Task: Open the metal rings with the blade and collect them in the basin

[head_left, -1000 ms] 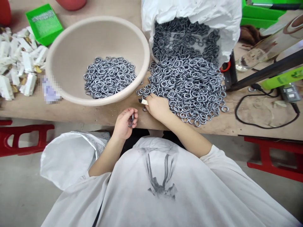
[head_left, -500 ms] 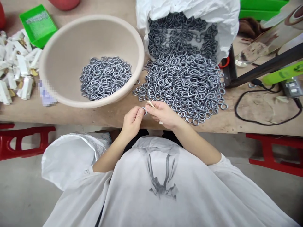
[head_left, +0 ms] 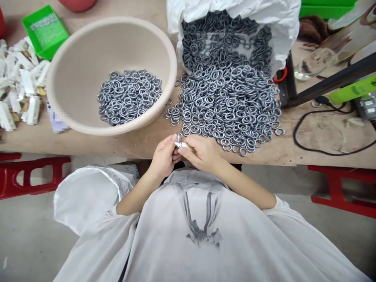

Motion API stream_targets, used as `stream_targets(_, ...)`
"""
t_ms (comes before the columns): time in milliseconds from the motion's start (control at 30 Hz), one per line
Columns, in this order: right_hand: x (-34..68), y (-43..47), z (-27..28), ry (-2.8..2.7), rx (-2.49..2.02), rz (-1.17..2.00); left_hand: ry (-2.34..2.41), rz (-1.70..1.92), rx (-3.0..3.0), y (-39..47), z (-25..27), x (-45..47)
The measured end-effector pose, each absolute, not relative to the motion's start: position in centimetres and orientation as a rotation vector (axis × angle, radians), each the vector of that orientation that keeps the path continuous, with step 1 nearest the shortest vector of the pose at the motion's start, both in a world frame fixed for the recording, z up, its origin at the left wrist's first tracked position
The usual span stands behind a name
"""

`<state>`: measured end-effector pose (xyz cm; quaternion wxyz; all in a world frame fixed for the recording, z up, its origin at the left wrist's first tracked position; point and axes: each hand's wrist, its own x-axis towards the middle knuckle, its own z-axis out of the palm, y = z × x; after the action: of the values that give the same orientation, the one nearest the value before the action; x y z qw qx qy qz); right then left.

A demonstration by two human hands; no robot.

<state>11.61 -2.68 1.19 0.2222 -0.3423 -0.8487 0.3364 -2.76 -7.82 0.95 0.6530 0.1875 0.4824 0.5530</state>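
Between the thumb and fingers of my left hand (head_left: pixel 163 157) is a grey metal ring (head_left: pixel 179 136), its edge showing above the fingertips. My right hand (head_left: pixel 205 152) is closed around a small pale-handled tool (head_left: pixel 185 145) with a shiny tip; its exact kind is unclear. The tip meets the left fingers just below the ring. Both hands are together at the table's front edge. Behind them spreads a pile of similar rings (head_left: pixel 226 105), spilling from a white sack (head_left: pixel 288 39). A beige basin (head_left: pixel 100 41) to the left holds more rings (head_left: pixel 129 96).
White pieces (head_left: pixel 28 82) and a green tray (head_left: pixel 44 31) lie at the far left of the table (head_left: pixel 132 147). On the right are a dark metal bar (head_left: pixel 331 84) and a black cable (head_left: pixel 308 147). Red stools (head_left: pixel 32 176) and an open white bag (head_left: pixel 85 196) stand below.
My right hand has turned and shifted slightly down and left, bringing the tool against the left fingers. My left hand still holds the ring and has tilted a little.
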Motion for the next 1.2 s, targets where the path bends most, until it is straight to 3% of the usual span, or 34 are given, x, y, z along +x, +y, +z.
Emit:
stream_targets(200, 11.4, -2.7, 1.4, -2.523, -0.98, 0.737, 1.085, 1.241, 0.387, -8.1, 0.8, -2.6)
stream_targets(433, 11.2, -3.1, 1.2, -2.533, -0.936, 0.726, 1.077, 1.244, 0.354, -8.3, 0.8, -2.5)
stream_targets(567, 11.0, -2.9, 0.7, -2.483, -0.943, 0.813, 1.047, 1.215, 0.36, -8.5, 0.5, -3.2)
stream_targets(733, 11.5, -0.8, -0.3, -2.114, -1.332, 0.914, 0.996, 1.111, 0.444, -9.6, 0.6, -3.6)
stream_targets(967, 9.7, -1.5, 0.4, -2.158, -0.907, 1.288, 1.03, 1.153, 0.41, -9.8, 0.1, -4.0)
stream_targets(1200, 8.5, -0.5, -0.2, -2.737, -1.318, 0.459, 1.243, 1.25, 0.479, -10.9, -0.6, -7.4)
